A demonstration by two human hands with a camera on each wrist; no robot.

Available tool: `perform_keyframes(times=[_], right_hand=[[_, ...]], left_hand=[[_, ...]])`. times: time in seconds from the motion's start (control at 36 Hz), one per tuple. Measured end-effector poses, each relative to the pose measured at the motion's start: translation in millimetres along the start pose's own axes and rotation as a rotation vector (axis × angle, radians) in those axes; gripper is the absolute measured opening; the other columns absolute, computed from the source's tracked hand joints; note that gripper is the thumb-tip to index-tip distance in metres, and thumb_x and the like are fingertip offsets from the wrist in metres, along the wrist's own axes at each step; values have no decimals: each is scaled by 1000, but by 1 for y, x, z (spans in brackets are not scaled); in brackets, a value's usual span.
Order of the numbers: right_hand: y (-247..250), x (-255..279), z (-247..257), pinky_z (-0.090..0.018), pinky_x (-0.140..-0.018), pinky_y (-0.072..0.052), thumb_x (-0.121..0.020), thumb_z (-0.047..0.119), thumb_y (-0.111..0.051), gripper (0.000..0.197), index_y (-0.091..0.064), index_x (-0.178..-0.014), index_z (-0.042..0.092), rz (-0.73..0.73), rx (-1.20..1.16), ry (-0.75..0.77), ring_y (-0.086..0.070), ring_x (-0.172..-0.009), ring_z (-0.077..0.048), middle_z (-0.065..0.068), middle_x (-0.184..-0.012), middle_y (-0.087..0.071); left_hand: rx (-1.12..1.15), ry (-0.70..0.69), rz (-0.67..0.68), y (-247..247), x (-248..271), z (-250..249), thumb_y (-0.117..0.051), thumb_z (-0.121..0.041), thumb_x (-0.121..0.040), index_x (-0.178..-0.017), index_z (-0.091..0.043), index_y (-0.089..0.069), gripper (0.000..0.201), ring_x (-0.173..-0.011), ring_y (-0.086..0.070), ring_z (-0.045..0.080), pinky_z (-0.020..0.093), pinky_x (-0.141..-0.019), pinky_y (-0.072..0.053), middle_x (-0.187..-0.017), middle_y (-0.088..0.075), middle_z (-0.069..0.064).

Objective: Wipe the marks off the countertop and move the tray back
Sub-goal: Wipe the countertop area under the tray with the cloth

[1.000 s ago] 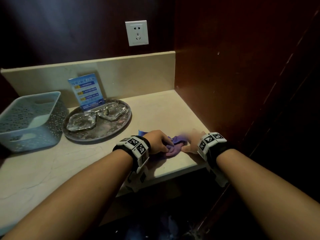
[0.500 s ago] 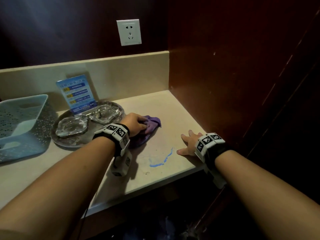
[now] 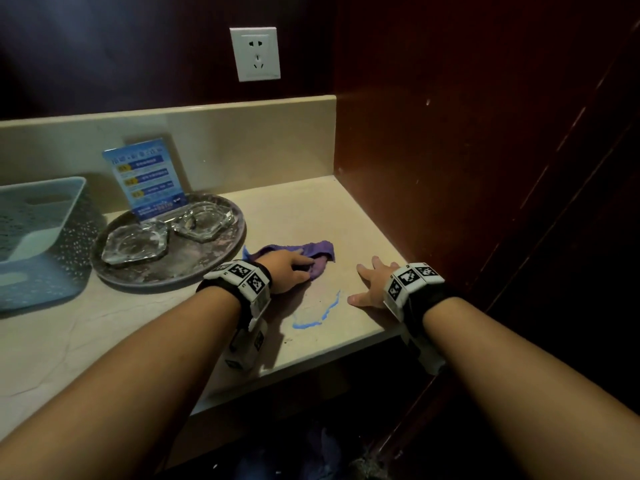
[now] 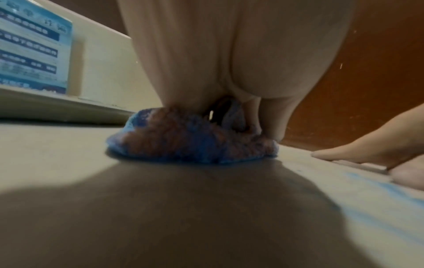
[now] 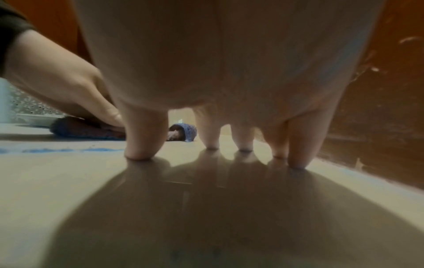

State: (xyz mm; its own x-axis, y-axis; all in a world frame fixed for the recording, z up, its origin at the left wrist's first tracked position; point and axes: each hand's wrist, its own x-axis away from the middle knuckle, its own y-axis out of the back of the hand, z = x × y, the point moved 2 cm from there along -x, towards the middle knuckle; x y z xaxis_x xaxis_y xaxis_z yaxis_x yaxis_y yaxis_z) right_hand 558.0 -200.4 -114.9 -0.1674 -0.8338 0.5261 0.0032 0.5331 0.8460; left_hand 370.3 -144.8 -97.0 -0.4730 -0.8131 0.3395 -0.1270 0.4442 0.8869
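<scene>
A curved blue mark [image 3: 322,313] runs across the beige countertop [image 3: 311,209] near its front edge. Just behind it, my left hand [image 3: 291,268] grips a bunched purple cloth [image 3: 320,252] and presses it on the counter, beside the round metal tray [image 3: 194,261]. To the mark's right, my right hand [image 3: 372,282] rests open on its spread fingertips. In the left wrist view the cloth [image 4: 190,139] bulges under my palm [image 4: 229,54]. In the right wrist view the fingertips [image 5: 140,154] touch bare counter, the mark [image 5: 69,150] to their left.
The tray carries two glass ashtrays [image 3: 135,242] [image 3: 202,221] and a blue sign card [image 3: 147,174]. A pale blue plastic basket [image 3: 38,237] stands at the left. A dark wooden wall [image 3: 450,168] closes the right side, a low backsplash [image 3: 242,140] the rear.
A second ago both hands were on the cloth over the mark. My left hand swept the cloth back toward the tray, uncovering the mark; my right hand let go and now rests flat.
</scene>
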Motion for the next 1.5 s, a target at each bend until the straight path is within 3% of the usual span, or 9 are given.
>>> perform_keyframes(times=[0.33, 0.58, 0.81, 0.92, 1.08, 1.17, 1.31, 1.5], right_hand=[[-4, 11, -4, -52, -115, -21, -85, 70, -40, 86, -5, -153, 31, 3, 13, 32, -14, -146, -38, -7, -162, 4], [-16, 20, -16, -52, -118, -18, -85, 69, -40, 85, -4, -153, 32, 5, 35, 85, -9, -147, -38, -5, -162, 7], [-19, 22, -22, -52, -117, -18, -85, 70, -40, 84, -5, -152, 32, -12, 53, 131, -9, -146, -39, -6, -162, 5], [-21, 24, -25, -51, -116, -19, -85, 69, -40, 84, -6, -152, 32, -30, 51, 156, -11, -146, -39, -6, -162, 3], [-26, 29, -27, -51, -116, -17, -86, 69, -39, 83, -6, -152, 32, -43, 35, 157, -10, -146, -39, -6, -162, 3], [-26, 31, -26, -51, -117, -15, -86, 69, -38, 82, -4, -152, 33, -40, 26, 147, -7, -147, -37, -4, -162, 5], [-26, 30, -25, -52, -118, -15, -86, 69, -39, 83, -4, -152, 33, -28, -2, 137, -6, -147, -38, -4, -162, 6], [-26, 27, -23, -52, -118, -13, -85, 68, -43, 83, -5, -152, 34, -10, -37, 100, -2, -148, -38, -1, -162, 8]], left_hand=[[21, 38, 17, -12, 24, -23, -47, -36, -94, -137, -34, -46, 42, -138, -35, 22, 33, -112, -27, -155, -30, -6], [68, 94, -34, -24, 38, -36, -52, -38, -91, -133, -33, -51, 42, -130, -45, 23, 32, -106, -33, -144, -47, -1], [102, 127, -69, -33, 50, -51, -55, -38, -90, -133, -34, -50, 44, -132, -42, 20, 30, -105, -34, -149, -41, -5], [107, 149, -69, -37, 54, -56, -65, -35, -83, -133, -33, -51, 52, -133, -42, 20, 30, -107, -33, -149, -40, -5], [126, 154, -93, -40, 58, -61, -68, -24, -81, -124, -29, -61, 44, -120, -55, 17, 25, -99, -39, -132, -59, -4], [135, 142, -106, -41, 58, -60, -68, -22, -79, -119, -27, -65, 40, -117, -58, 17, 29, -104, -42, -130, -62, -2], [166, 97, -208, -26, 56, -51, -68, -16, -82, -113, -17, -69, 32, -104, -65, 18, 19, -85, -42, -115, -71, 5], [209, 101, -452, 17, 43, -25, -65, -16, -84, -114, -14, -69, 30, -110, -63, 22, 22, -91, -42, -119, -69, 8]])
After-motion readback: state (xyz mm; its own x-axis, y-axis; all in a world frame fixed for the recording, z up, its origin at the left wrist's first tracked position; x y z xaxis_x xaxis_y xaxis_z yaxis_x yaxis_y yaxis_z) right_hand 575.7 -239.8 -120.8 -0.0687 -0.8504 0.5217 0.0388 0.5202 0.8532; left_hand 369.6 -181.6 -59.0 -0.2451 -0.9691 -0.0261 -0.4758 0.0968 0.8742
